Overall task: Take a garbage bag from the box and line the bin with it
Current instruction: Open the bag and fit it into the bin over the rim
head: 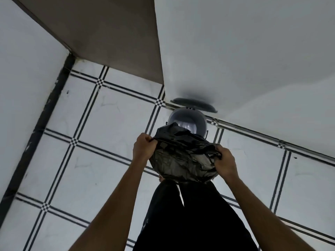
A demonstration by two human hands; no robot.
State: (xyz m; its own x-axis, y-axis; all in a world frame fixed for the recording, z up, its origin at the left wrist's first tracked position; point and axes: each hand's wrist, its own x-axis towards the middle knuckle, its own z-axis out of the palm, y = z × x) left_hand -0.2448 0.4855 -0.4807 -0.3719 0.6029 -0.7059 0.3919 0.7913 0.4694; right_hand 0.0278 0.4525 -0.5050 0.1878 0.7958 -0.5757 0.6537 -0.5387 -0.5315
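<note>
One garbage bag (183, 156), black and crumpled, is being counted. One bin (187, 122), round and grey, is being counted, with one dark lid (194, 104) lying just behind it. Two hands are being counted: one left hand (144, 147) and one right hand (225, 161), each gripping an edge of the bag. Two bare forearms and two dark trouser legs (192, 220) are being counted. One tiled floor (101, 124) is being counted.

White tiled floor (101, 171), black grid lines; grey bin (188, 120) standing on it near wall (253, 51).
</note>
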